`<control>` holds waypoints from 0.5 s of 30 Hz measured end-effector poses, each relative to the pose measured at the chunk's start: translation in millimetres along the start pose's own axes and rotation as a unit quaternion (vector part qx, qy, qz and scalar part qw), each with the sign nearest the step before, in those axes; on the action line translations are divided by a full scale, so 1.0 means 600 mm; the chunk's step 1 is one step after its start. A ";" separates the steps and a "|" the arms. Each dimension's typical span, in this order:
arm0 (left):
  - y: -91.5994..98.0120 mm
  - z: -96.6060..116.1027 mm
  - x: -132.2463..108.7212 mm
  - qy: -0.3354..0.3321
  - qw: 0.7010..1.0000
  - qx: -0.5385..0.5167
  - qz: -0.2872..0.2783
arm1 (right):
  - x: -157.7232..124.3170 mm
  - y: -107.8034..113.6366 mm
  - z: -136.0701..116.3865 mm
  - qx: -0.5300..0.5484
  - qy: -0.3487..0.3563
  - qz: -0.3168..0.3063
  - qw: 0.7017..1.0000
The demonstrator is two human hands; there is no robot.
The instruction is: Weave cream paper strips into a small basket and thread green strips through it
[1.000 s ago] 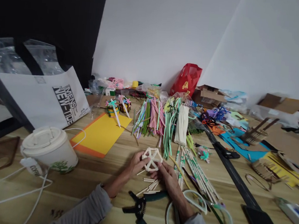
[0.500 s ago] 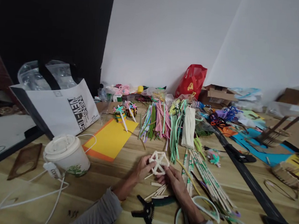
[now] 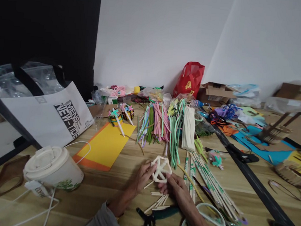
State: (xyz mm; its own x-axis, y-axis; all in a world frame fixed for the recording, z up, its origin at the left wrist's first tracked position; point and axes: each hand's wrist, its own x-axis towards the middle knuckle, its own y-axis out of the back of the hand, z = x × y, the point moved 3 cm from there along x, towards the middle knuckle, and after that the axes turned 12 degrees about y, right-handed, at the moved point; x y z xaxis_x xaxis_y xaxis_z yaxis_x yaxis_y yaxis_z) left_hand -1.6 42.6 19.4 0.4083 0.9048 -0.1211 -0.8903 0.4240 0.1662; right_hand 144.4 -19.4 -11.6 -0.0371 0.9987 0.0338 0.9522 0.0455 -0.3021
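Observation:
Both hands hold a small white wheel made of straw pieces (image 3: 161,169), a hexagon with spokes, just above the wooden table (image 3: 97,189). My left hand (image 3: 142,177) pinches its left edge. My right hand (image 3: 174,187) grips its lower right side. Short cut straw pieces (image 3: 158,199) lie under the hands. Green-handled pliers (image 3: 150,221) lie nearer me. Wrapped straws (image 3: 207,182) fan out to the right of my right hand.
A lidded paper cup (image 3: 52,168) with a white cable stands at left, beside a white tote bag (image 3: 43,117). Yellow paper (image 3: 104,144) and coloured straw bundles (image 3: 162,126) lie beyond the hands. A red bag (image 3: 189,79), boxes and craft scraps crowd the back and right.
The view has swayed right and back left. Both hands have stayed on the straw wheel, turning it slightly between the fingers.

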 end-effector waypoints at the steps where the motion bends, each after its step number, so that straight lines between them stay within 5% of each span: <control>1: 0.000 0.001 0.001 -0.005 1.000 -0.001 -0.007 | 0.000 -0.001 -0.002 -0.006 0.002 -0.003 1.000; 15: -0.001 -0.004 0.005 0.016 0.998 -0.052 -0.017 | -0.004 -0.008 -0.011 -0.087 0.014 -0.029 0.996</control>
State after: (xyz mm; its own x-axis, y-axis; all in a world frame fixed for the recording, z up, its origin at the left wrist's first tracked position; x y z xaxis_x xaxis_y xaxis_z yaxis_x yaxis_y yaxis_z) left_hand -0.4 44.7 16.6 0.4331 0.8877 -0.1561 -0.8929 0.4462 0.0597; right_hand 142.2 -22.0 -3.8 -0.0876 0.9935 0.0729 0.9868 0.0965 -0.1300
